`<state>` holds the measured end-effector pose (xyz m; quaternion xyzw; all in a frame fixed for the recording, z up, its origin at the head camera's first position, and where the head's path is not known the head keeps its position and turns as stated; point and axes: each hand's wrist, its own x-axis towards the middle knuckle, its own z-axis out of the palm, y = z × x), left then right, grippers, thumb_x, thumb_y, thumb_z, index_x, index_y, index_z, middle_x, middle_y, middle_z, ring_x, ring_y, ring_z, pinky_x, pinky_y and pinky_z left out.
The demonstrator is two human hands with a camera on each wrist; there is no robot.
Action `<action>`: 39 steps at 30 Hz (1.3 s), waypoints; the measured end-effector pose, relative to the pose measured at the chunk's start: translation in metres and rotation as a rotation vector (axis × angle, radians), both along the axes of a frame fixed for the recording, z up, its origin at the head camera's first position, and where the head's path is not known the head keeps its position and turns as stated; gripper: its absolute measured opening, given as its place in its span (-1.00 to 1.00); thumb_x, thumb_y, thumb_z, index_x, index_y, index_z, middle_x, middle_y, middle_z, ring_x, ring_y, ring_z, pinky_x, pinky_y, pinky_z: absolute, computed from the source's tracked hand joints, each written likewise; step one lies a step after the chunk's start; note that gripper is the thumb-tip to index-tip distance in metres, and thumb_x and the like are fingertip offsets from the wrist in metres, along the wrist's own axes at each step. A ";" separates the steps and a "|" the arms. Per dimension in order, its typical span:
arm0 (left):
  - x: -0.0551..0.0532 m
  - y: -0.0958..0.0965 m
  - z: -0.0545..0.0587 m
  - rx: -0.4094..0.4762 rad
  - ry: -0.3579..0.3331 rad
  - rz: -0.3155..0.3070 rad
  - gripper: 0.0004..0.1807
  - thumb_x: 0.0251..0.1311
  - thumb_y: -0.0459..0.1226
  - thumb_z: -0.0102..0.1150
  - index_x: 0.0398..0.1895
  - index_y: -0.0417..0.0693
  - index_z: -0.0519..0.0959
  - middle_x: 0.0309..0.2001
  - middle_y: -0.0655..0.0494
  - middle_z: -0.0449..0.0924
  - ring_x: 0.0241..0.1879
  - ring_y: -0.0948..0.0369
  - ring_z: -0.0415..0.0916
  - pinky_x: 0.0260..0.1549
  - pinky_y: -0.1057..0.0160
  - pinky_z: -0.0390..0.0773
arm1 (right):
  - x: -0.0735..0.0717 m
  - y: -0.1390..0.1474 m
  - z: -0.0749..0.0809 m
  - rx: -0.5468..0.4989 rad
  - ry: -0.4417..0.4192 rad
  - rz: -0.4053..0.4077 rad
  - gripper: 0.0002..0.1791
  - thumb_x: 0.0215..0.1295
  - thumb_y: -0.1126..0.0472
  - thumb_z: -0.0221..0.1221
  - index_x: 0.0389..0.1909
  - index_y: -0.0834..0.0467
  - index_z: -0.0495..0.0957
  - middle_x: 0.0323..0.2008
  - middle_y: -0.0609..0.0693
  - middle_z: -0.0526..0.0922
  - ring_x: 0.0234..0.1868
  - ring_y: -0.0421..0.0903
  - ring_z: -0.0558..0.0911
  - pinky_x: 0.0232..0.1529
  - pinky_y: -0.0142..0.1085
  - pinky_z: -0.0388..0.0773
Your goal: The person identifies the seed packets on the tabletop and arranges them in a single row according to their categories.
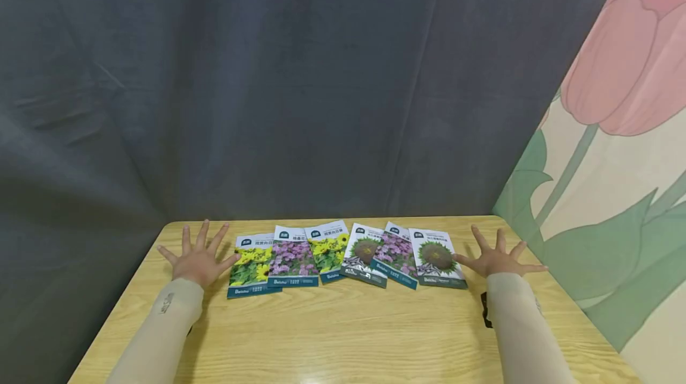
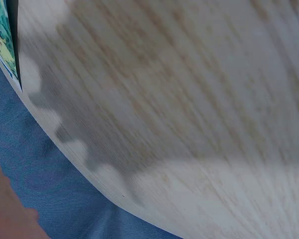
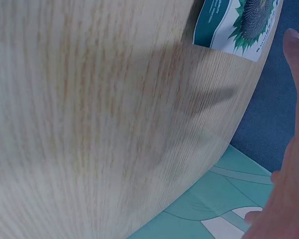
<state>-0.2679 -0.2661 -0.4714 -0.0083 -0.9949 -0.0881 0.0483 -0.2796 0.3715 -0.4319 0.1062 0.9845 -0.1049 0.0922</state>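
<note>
Several flower seed packets lie in a row across the wooden table. From the left come a yellow-flower packet (image 1: 249, 268), a purple-flower packet (image 1: 292, 259), another yellow-flower packet (image 1: 328, 253), a sunflower-head packet (image 1: 364, 251), a tilted purple-flower packet (image 1: 398, 255) and a second sunflower-head packet (image 1: 436, 258). Some neighbours overlap at their edges. My left hand (image 1: 198, 260), fingers spread, is just left of the row and holds nothing. Beyond the row's right end, my right hand (image 1: 497, 260) is spread too, its thumb near the last packet. In the left wrist view, only part of the hand (image 2: 10, 204) shows.
The light wooden table (image 1: 343, 336) extends in front of the packets. A dark grey curtain (image 1: 300, 86) hangs along its back edge. On the right stands a wall (image 1: 616, 181) painted with a pink tulip and green leaves. A dark strap (image 1: 486, 311) shows beside the right sleeve.
</note>
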 end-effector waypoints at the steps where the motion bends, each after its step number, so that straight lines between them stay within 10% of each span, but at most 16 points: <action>1: 0.000 -0.001 -0.001 -0.002 0.000 0.001 -0.02 0.28 0.42 -0.09 0.64 0.22 -0.04 0.61 -0.26 -0.25 0.50 -0.46 -0.49 0.05 -0.72 -0.58 | 0.000 -0.001 0.000 -0.004 -0.001 0.001 0.35 -0.04 -0.81 -0.16 0.64 -0.14 -0.35 0.53 0.41 -0.52 0.31 0.69 -0.63 -0.13 0.77 -0.55; 17: -0.004 -0.003 0.000 0.047 -0.003 0.011 -0.10 0.37 0.35 -0.13 0.65 0.31 -0.12 0.61 -0.25 -0.31 0.49 -0.46 -0.55 0.05 -0.70 -0.62 | -0.013 -0.028 -0.005 -0.005 0.052 0.067 0.11 0.27 -0.62 -0.16 0.64 -0.07 -0.22 0.53 0.45 -0.45 0.39 0.67 -0.50 -0.05 0.77 -0.47; 28: 0.000 -0.001 0.000 0.124 0.109 0.001 -0.17 0.44 0.28 -0.14 0.65 0.29 -0.08 0.59 -0.28 -0.26 0.48 -0.49 -0.34 0.11 -0.74 -0.36 | -0.017 -0.102 -0.006 -0.149 0.272 0.157 -0.18 0.50 -0.14 0.04 0.62 0.03 -0.04 0.55 0.42 -0.28 0.46 0.62 -0.19 0.17 0.66 -0.02; 39: 0.005 0.015 -0.001 0.406 0.036 0.045 -0.24 0.55 -0.01 -0.11 0.60 -0.21 -0.05 0.50 -0.49 -0.17 0.36 -0.55 -0.02 0.10 -0.58 0.23 | 0.010 -0.197 -0.015 -0.576 0.493 0.316 -0.39 0.34 0.35 0.24 0.39 0.30 0.34 0.32 0.42 0.25 0.03 0.32 0.53 -0.11 0.10 0.59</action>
